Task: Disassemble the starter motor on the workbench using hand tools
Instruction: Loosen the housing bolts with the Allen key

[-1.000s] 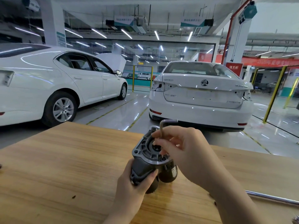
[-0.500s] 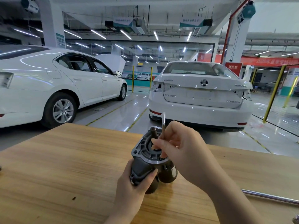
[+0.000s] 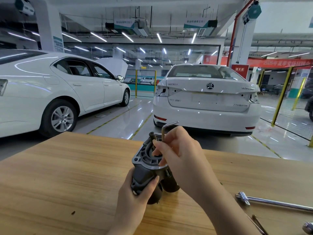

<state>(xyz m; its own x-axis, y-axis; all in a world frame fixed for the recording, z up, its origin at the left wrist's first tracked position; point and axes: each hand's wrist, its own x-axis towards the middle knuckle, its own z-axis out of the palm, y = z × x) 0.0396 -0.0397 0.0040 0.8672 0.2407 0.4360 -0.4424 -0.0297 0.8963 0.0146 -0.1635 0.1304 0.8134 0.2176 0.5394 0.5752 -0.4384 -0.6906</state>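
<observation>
Viewing from the head camera: dark grey metal starter motor [image 3: 144, 168] stands tilted on the pale wooden surface [image 3: 59, 175], flange end up. Grip: left hand [image 3: 135, 199] round its lower body; right hand [image 3: 179, 156], just above the flange, pinching a bent steel hex key [image 3: 163, 131], shank near upright. Swing room open leftward; a chrome T-bar [image 3: 274, 203] lies well right.

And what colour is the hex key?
The hex key is plain grey metal; the head view shows it best.

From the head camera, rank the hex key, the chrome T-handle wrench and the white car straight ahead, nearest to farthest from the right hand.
1. Hex key, held in the right hand itself.
2. Chrome T-handle wrench, lying on the bench to the right.
3. White car, straight ahead beyond the bench.
</observation>
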